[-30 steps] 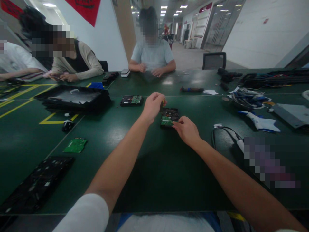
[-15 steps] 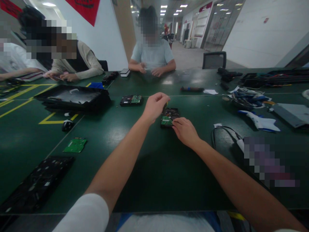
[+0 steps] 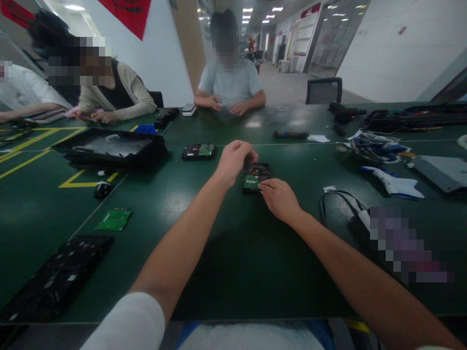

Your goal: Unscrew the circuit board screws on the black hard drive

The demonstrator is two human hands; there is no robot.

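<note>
A black hard drive [image 3: 257, 176] with a green circuit board lies on the green table [image 3: 226, 253] in the middle of the head view. My left hand [image 3: 233, 161] hovers at its left edge, fingers curled shut around a small tool that is hidden in this frame. My right hand [image 3: 279, 198] rests against the drive's near right corner, fingers bent and pressing on it.
A second hard drive [image 3: 199, 151] lies further back. A black tray [image 3: 109, 148] stands at left, a loose green board [image 3: 114, 219] and a dark tray [image 3: 54, 277] near left. Cables [image 3: 375, 148] and a black cord [image 3: 339, 204] lie right. Other people sit across the table.
My left hand has dropped slightly toward the drive and closed over the tool's yellow tip. My right hand has shifted a little along the drive's near edge.
</note>
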